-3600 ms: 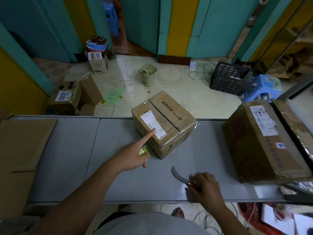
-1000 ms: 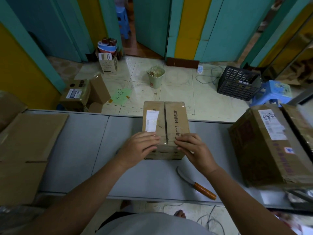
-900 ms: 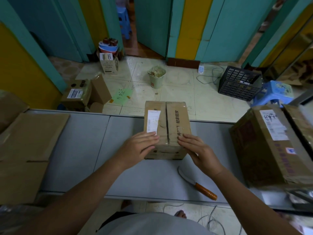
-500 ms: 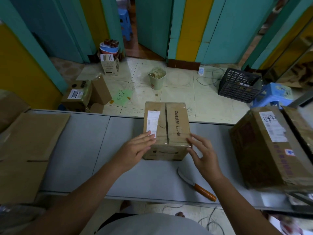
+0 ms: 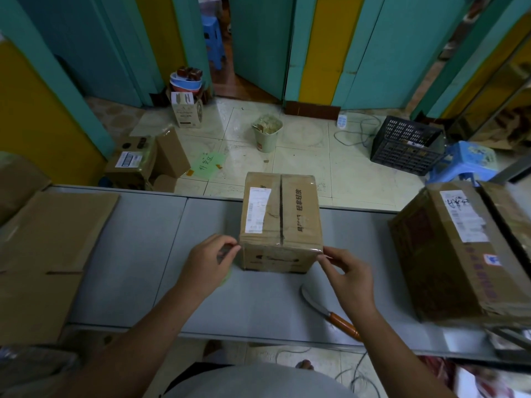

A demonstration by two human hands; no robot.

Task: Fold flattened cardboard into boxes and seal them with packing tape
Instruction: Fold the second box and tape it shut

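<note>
**Small box held at both near corners on the grey table**

A grey table (image 5: 258, 311) is set across a room with teal and yellow walls and a tiled floor. Nearest of all, in front of the small box (image 5: 280, 222) and slightly to its right, a knife (image 5: 324, 308) with an orange handle is laid flat on the table. Just beyond it, the near right top corner of the small box is pinched between thumb and forefinger of the right hand (image 5: 347, 274), the other fingers being loosely curled. The near left top corner is met by the curled fingertips of the left hand (image 5: 209, 262); whether anything else is held in that hand cannot be told. The small box itself is stood upright at the table's middle, its top flaps closed and a white label stuck on. Flattened cardboard (image 5: 51, 234) is laid well to its left, and a large box (image 5: 448, 254) well to its right. Beyond the small box, on the floor, a pale bucket (image 5: 266, 133) and a black crate (image 5: 405, 145) are seen.
</note>
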